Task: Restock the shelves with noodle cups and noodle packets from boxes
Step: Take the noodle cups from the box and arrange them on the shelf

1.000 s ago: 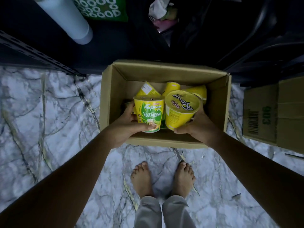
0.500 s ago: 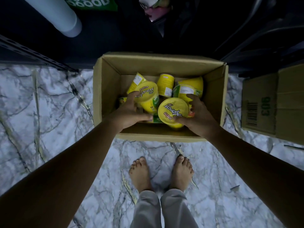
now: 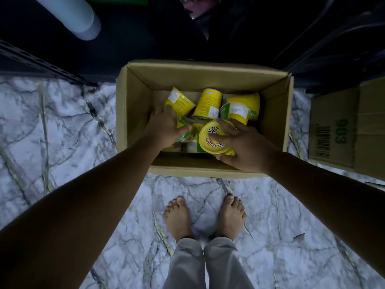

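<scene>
An open cardboard box [image 3: 135, 113] stands on the marble floor in front of me, with several yellow and green noodle cups lying loose inside. My right hand [image 3: 245, 149] reaches in at the near right and grips a yellow noodle cup [image 3: 210, 136], fingers spread over its lid and thumb under the rim. My left hand [image 3: 166, 126] is in the near left of the box, curled over another cup [image 3: 184, 139] that it mostly hides. More cups [image 3: 208, 103] lie on their sides toward the back of the box.
A second cardboard box [image 3: 341, 130] with a barcode stands at the right. A dark metal shelf rail [image 3: 41, 63] runs along the left, with a white cylinder [image 3: 73, 15] above it. My bare feet [image 3: 179, 217] stand just before the box.
Both hands, each with a cup, have gone from above the near edge of the box down among the other cups inside. The cups' lids now tilt differently.
</scene>
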### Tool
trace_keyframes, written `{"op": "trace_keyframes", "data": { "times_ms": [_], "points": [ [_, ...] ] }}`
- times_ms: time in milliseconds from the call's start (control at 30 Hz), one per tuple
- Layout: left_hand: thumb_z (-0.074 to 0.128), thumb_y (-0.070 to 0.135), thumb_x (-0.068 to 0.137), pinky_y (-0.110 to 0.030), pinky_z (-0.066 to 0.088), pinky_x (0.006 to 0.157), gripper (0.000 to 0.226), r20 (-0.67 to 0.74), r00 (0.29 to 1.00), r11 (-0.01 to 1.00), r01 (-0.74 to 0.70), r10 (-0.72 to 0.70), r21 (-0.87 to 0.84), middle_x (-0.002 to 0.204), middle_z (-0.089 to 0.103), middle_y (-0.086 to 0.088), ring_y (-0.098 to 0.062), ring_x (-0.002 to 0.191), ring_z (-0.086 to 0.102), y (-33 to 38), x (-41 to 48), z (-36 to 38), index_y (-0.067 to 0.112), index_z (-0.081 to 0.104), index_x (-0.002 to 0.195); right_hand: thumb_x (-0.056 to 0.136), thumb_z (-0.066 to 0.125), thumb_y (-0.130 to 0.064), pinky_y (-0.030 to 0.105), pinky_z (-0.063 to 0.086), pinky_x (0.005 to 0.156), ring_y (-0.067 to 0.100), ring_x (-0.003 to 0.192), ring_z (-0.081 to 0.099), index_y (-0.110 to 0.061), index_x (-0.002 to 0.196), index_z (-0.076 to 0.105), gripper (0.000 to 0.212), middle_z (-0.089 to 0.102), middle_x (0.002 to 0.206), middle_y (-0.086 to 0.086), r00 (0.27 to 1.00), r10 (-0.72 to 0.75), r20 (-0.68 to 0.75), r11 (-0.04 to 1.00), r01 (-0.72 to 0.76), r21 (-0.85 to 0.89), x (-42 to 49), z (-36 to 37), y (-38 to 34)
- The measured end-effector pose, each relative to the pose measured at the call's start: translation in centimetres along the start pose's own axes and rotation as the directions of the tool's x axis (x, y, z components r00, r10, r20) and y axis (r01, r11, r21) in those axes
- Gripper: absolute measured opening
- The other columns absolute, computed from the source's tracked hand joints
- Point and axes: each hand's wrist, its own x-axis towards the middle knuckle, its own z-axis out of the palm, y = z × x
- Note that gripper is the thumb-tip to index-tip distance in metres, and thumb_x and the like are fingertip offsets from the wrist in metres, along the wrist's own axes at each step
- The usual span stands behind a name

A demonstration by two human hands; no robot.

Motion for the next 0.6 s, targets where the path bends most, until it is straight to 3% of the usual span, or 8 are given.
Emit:
{"op": "trace_keyframes", "data": {
  "times_ms": [100, 233, 400, 533, 600],
  "points": [
    [0.087, 0.048, 0.075, -0.043, 0.049, 0.089, 0.071, 0.022, 1.0, 1.0, 0.005, -0.005, -0.024, 0.125, 0.056, -0.014, -0.038, 0.114, 0.058, 0.1, 0.6, 0.5, 0.013, 0.047, 0.121, 0.092, 0.043, -0.064, 0.055, 0.029, 0.116, 0.036, 0.156, 0.017, -0.032, 0.159, 0.035, 0.074, 0.022, 0.169, -0.001, 0.998, -0.02, -0.052, 0.993, 0.014, -0.119, 0.1, 0.4, -0.5],
    [0.093, 0.034, 0.067, -0.049, 0.048, 0.094, 0.085, 0.086, 0.996, 0.999, -0.03, 0.028, 0.026, 0.134, 0.052, -0.011, -0.041, 0.121, 0.051, -0.1, 0.8, 1.3, 0.016, 0.041, 0.132, 0.089, 0.047, -0.064, 0.057, 0.031, 0.114, 0.035, 0.153, 0.027, -0.025, 0.152, 0.048, 0.074, 0.037, 0.163, 0.001, 0.996, -0.037, -0.076, 0.983, 0.023, -0.182, 0.2, 0.3, -0.7],
    [0.091, 0.02, 0.069, -0.053, 0.041, 0.109, 0.12, 0.224, 0.972, 0.987, -0.101, 0.072, 0.123, 0.163, 0.026, -0.009, -0.044, 0.144, 0.034, -1.4, 1.1, 1.9, 0.016, 0.016, 0.162, 0.088, 0.056, -0.062, 0.058, 0.029, 0.116, 0.04, 0.152, 0.025, -0.02, 0.146, 0.055, 0.071, 0.035, 0.164, 0.011, 0.994, -0.091, -0.054, 0.959, 0.073, -0.274, 0.6, -0.3, -0.4],
    [0.089, 0.017, 0.071, -0.059, 0.042, 0.108, 0.113, 0.235, 0.968, 0.98, -0.128, 0.091, 0.151, 0.157, 0.026, -0.012, -0.045, 0.144, 0.03, -2.0, 0.9, 2.1, 0.026, 0.019, 0.159, 0.089, 0.046, -0.065, 0.058, 0.03, 0.117, 0.041, 0.151, 0.027, -0.02, 0.144, 0.057, 0.072, 0.034, 0.164, 0.012, 0.993, -0.113, -0.018, 0.947, 0.102, -0.306, 0.9, -0.8, -0.2],
    [0.09, 0.018, 0.07, -0.059, 0.043, 0.106, 0.11, 0.231, 0.968, 0.982, -0.135, 0.101, 0.132, 0.152, 0.028, -0.014, -0.044, 0.142, 0.033, -2.1, 0.6, 2.2, 0.026, 0.021, 0.156, 0.092, 0.051, -0.064, 0.056, 0.029, 0.12, 0.04, 0.153, 0.022, -0.02, 0.148, 0.052, 0.071, 0.027, 0.167, 0.012, 0.994, -0.111, 0.006, 0.955, 0.108, -0.277, 1.2, -1.0, -0.2]
  ]
}}
